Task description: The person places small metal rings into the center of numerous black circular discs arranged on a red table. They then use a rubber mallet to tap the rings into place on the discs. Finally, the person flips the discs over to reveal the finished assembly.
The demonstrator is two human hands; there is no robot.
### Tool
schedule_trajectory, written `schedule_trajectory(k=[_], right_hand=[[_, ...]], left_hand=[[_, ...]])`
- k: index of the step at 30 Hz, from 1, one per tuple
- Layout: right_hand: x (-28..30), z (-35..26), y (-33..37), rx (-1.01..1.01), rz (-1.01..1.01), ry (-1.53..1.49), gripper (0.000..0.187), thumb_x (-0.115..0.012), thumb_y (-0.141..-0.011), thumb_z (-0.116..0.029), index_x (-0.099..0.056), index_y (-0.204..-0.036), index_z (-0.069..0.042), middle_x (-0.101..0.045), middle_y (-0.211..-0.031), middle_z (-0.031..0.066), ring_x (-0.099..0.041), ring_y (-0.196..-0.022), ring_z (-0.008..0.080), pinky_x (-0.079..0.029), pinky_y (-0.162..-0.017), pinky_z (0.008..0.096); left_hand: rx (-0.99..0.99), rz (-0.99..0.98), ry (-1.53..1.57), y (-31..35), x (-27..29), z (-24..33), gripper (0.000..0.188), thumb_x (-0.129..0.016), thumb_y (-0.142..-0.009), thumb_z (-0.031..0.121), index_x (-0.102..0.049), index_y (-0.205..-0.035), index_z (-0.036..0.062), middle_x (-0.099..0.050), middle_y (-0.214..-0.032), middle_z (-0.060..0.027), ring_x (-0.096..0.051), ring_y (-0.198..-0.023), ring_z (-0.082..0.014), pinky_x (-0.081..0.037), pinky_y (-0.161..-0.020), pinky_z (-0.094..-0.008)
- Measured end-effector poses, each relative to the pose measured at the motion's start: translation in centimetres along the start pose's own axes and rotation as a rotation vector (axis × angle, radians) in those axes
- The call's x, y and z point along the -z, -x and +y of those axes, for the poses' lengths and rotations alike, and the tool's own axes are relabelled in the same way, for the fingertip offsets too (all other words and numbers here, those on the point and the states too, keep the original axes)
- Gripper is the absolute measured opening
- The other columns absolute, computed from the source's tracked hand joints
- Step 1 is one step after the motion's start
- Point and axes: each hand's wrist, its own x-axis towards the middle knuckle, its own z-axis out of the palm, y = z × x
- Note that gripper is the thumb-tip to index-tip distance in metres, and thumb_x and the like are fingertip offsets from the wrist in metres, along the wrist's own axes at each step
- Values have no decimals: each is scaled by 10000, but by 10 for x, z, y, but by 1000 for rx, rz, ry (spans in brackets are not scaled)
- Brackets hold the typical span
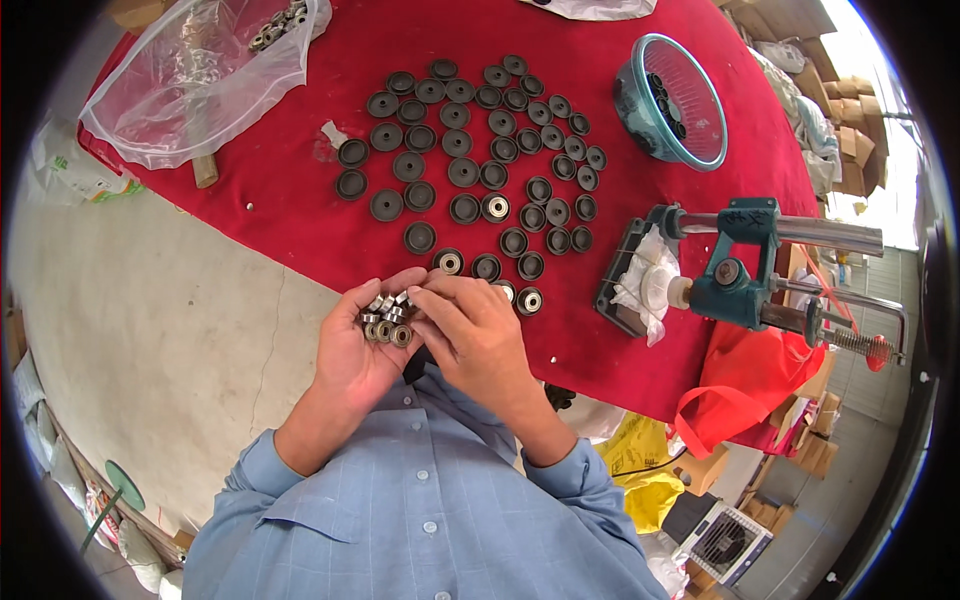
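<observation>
My left hand (347, 365) is cupped around a small pile of shiny metal ball bearings (385, 332). Over the pile, my right hand (482, 335) closes its fingertips on a bearing at its right side; they partly cover it. Just beyond my hands, many round black caps (463, 172) lie spread across a red cloth (290, 200). A few of the nearer caps hold a bearing in the middle, such as the cap (530, 300) by my right knuckles and another cap (449, 262) beyond my fingers.
On the right stands a green hand press (740, 275) with a white rag (650, 280) at its base. Behind it is a teal plastic basket (640, 110) with black parts inside. A clear plastic bag (140, 110) with more bearings lies far left. A red bag (740, 380) hangs near right.
</observation>
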Motion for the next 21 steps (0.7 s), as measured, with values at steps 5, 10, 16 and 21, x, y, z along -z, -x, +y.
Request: schedule_trajectory(k=[5, 10, 16, 21], right_hand=[[-8, 2, 0, -12, 22, -24, 279, -820, -847, -42, -727, -1109, -67, -716, -1122, 87, -692, -974, 311, -534, -829, 430], [14, 13, -8, -63, 42, -89, 300, -819, -858, -4, -733, -1137, -74, -746, -1049, 129, -721, -956, 316, -586, -832, 427], [68, 84, -28, -203, 395, 274, 194, -772, -903, 53, -748, -1086, -8, -719, -1064, 145, -737, -915, 313, -605, -768, 426], [56, 112, -25, -107, 374, 369, 189, -769, -905, 54, -753, -1086, 5, -730, -1058, 141, -735, -915, 315, -604, -790, 415]], left_hand=[[-19, 83, -33, 1, -8, -2, 500, -425, -1132, 267, -613, -1394, -115, -656, -1428, -261, -663, -1307, -339, -554, -1123, -474], [25, 45, 16, 0, -10, 0, 489, -444, -1130, 255, -615, -1383, -128, -557, -1553, -322, -532, -1482, -425, -479, -1224, -545], [41, 42, 9, 0, -9, 2, 486, -461, -1130, 255, -619, -1377, -132, -551, -1559, -333, -483, -1525, -448, -479, -1231, -546], [44, 35, -7, 0, -8, 3, 488, -458, -1132, 258, -620, -1382, -129, -553, -1560, -332, -479, -1531, -443, -475, -1236, -531]])
